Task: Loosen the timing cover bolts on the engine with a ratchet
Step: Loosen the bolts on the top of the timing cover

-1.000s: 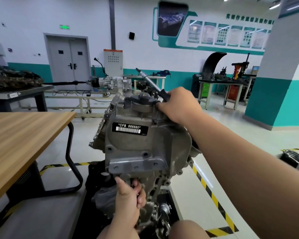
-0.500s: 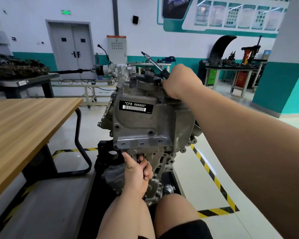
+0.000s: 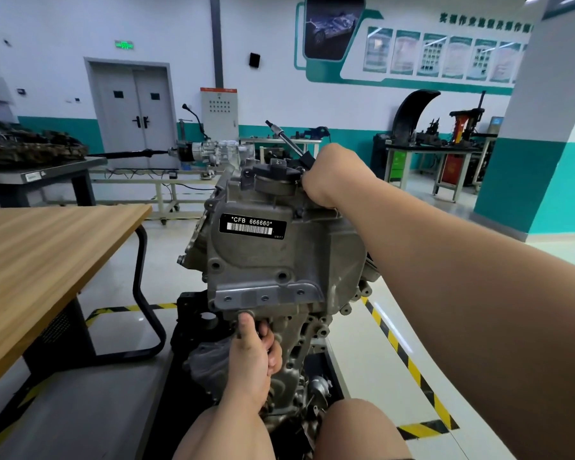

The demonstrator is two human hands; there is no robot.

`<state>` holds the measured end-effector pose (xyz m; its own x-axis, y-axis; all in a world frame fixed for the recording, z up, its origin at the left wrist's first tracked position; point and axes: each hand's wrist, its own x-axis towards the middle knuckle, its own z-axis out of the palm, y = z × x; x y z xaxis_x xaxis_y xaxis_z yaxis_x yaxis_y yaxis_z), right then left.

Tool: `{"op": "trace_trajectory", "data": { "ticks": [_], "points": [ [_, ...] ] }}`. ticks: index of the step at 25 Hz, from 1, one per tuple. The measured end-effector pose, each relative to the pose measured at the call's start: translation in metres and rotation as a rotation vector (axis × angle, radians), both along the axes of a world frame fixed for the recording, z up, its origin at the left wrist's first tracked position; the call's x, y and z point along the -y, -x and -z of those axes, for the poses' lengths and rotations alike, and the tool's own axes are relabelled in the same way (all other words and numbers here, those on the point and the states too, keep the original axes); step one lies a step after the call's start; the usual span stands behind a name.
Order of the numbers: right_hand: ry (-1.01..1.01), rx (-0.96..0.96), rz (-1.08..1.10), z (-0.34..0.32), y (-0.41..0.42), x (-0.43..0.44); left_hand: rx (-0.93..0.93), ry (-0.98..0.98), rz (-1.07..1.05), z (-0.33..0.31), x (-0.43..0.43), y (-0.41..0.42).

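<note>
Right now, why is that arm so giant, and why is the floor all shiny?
Head view: the wide lens stretches the right arm near the picture's edge, so it looks giant. Head view again: room lights reflect off the glossy floor. The label on the engine is sharp, but the far posters are too soft to read.

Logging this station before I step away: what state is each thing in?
Right hand: grips the ratchet at the engine's top.
Ratchet: tilted, visible end pointing up and left; rest hidden by the hand.
Left hand: holds the engine below the timing cover.
Timing cover: on the engine.
Double door: closed.
Exit sign: lit.
</note>
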<state>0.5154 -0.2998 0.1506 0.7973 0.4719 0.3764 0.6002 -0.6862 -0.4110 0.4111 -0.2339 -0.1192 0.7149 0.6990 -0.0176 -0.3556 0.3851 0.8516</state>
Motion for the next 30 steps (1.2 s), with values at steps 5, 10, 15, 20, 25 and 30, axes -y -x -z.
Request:
{"op": "trace_trajectory", "data": {
  "ticks": [5, 10, 15, 20, 25, 30],
  "points": [
    [0.073, -0.004, -0.005, -0.003, 0.0, 0.001, 0.025, 0.031, -0.042, -0.003, 0.008, -0.003],
    [0.073, 0.09, 0.037, -0.002, 0.003, -0.005, 0.031, 0.04, -0.052, -0.002, 0.009, -0.007],
    [0.103, 0.151, 0.09, 0.003, 0.004, -0.001, -0.036, 0.006, -0.034, -0.005, 0.006, -0.002],
    [0.065, 0.06, 0.038, -0.002, 0.004, -0.001, -0.057, 0.003, -0.052, -0.004, 0.006, -0.003],
    [0.116, 0.132, 0.079, 0.0, 0.005, -0.004, -0.084, -0.014, -0.047, -0.001, 0.008, -0.001],
    [0.149, 0.089, 0.027, -0.007, 0.005, 0.0, -0.08, -0.044, -0.045, -0.001, 0.009, -0.001]
  ]
}}
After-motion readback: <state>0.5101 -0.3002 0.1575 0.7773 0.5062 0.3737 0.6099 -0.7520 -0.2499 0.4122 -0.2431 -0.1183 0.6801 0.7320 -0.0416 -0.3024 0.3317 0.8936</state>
